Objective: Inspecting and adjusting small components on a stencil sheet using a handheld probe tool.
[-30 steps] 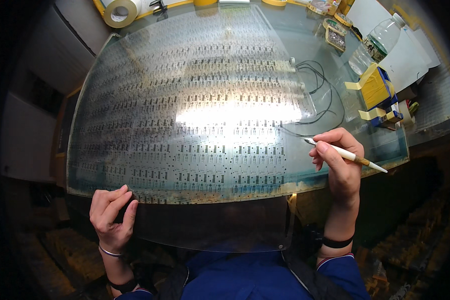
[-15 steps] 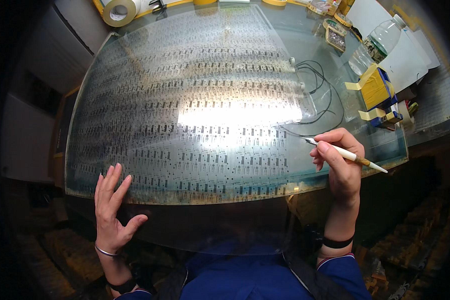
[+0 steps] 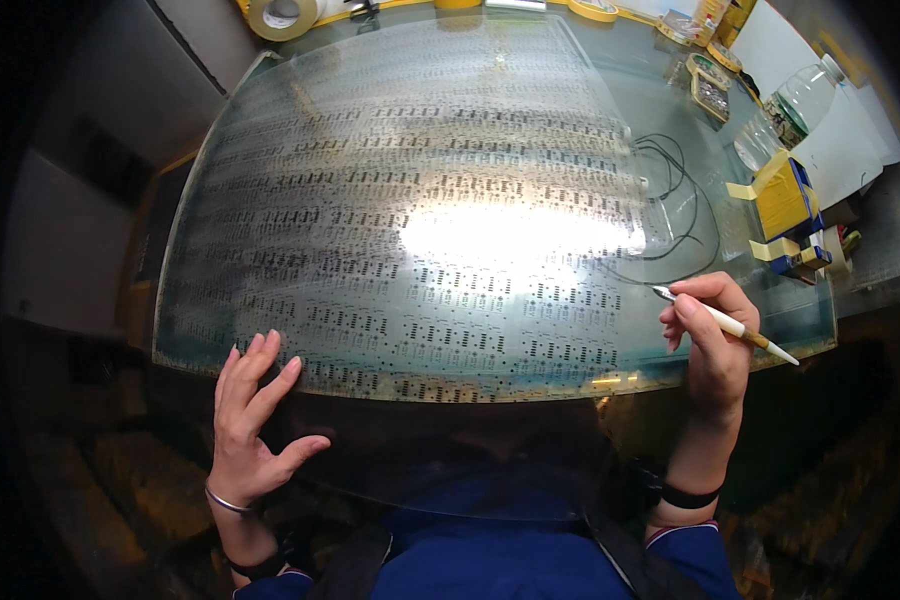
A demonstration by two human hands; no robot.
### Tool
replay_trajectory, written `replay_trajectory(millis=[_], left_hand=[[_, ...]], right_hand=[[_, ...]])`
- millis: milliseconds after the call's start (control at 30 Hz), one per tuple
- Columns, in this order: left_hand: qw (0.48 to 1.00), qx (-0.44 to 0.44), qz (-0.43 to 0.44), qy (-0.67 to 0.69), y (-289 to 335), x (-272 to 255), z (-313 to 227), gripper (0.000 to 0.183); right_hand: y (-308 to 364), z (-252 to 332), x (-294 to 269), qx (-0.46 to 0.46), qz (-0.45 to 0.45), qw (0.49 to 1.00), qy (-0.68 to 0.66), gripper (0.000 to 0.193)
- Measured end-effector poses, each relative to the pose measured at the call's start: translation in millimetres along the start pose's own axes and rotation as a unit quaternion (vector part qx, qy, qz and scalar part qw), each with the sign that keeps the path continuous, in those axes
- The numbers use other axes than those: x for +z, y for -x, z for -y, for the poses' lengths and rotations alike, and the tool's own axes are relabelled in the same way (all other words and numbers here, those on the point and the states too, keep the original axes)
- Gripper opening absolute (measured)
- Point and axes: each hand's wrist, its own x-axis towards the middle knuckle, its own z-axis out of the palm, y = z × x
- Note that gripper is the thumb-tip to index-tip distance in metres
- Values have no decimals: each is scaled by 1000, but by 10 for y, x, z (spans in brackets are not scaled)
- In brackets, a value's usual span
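A large translucent film sheet [image 3: 370, 300] with rows of small dark circuit patterns lies on a glass-topped table [image 3: 660, 350]. My left hand [image 3: 255, 420] is open at the near left edge, its fingertips over the film's border and its thumb held out to the side. Over the glass to the right of the film, my right hand [image 3: 715, 330] grips a slim pen-like tool [image 3: 750, 335]. This has a cream handle with a tan band and a metal tip pointing left toward the film. Whether the tip touches the surface I cannot tell.
A thin black cable [image 3: 705, 240] loops beside the film. Right of it stand tape dispensers [image 3: 785, 200] and a clear plastic bottle [image 3: 805, 100]. A small tray [image 3: 710, 98] and tape rolls [image 3: 282, 15] sit along the far side. Bright lamp glare covers the film's middle.
The whole view has shifted, so the table and both hands appear further right. My right hand still holds the pen-like tool, and the left hand stays spread at the near edge.
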Motion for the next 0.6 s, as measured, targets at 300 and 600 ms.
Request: replay_trajectory(millis=[300, 600], left_hand=[[1000, -9, -13, -4, -32, 29, -38, 76], [999, -21, -23, -16, -99, 74, -57, 76]], right_hand=[[10, -20, -10, -9, -4, 1000, 17, 16], [12, -18, -10, -11, 1, 1000, 15, 15]])
